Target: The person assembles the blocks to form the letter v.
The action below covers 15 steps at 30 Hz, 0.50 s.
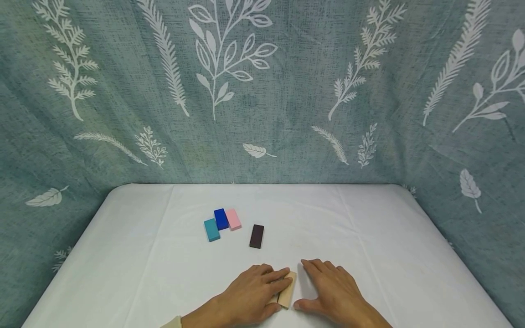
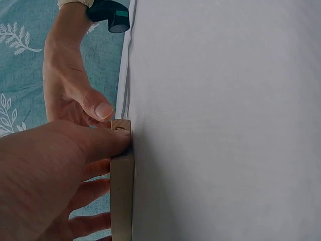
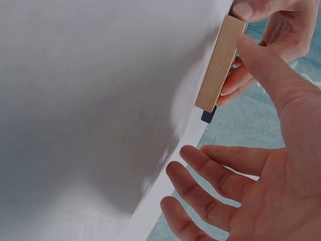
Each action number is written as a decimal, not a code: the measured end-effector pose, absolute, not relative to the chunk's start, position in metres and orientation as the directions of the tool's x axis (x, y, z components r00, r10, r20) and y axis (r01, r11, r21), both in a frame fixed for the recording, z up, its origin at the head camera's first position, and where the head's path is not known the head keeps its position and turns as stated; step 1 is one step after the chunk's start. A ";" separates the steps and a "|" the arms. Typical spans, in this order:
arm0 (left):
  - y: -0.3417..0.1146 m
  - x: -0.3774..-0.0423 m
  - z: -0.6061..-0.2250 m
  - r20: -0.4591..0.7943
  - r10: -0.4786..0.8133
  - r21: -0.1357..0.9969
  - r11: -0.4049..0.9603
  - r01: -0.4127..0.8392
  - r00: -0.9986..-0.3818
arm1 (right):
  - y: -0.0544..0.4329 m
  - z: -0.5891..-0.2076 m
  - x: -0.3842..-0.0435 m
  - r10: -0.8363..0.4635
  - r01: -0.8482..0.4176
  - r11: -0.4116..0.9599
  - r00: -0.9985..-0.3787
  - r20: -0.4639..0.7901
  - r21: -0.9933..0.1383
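Two light wooden blocks lie side by side on the white cloth near the front of the table. My left hand [image 1: 252,291] spans them, fingers across the top and thumb at the near end. The right-hand wooden block [image 1: 289,290] shows most; the other wooden block [image 1: 274,299] is largely hidden under the fingers. In the left wrist view, the thumb presses the end of a wooden block [image 2: 122,196]. My right hand [image 1: 334,291] stays just right of the blocks, fingers spread and holding nothing, its thumb tip close to their near corner.
Farther back, a dark brown block [image 1: 256,236] lies alone. To its left, a teal block [image 1: 212,230], a blue block [image 1: 221,219] and a pink block [image 1: 233,219] form a cluster. Patterned green curtain [image 1: 287,150] surrounds the white-covered table [image 1: 393,228].
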<state>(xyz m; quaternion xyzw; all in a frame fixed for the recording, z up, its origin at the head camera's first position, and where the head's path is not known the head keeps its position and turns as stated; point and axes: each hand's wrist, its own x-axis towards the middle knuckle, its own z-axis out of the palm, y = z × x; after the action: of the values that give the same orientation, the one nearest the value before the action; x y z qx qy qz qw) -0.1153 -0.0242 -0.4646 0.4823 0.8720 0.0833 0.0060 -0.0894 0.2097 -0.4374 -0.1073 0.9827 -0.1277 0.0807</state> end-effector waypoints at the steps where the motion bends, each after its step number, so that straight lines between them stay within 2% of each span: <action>1: -0.024 -0.115 -0.465 0.070 0.842 0.150 0.521 0.840 -0.535 | 0.210 -0.437 -0.090 -0.231 -0.190 0.944 -0.964 -0.129 -0.269; 15: -0.025 -0.116 -0.466 0.064 0.843 0.132 0.524 0.842 -0.535 | 0.216 -0.429 -0.100 -0.220 -0.199 0.947 -0.974 -0.059 -0.252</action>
<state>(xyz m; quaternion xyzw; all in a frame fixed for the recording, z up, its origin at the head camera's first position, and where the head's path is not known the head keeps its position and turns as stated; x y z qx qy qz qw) -0.1156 -0.0247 -0.4658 0.4823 0.8729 0.0733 0.0038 -0.0997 0.2158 -0.4287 -0.1061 0.9858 -0.1231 0.0429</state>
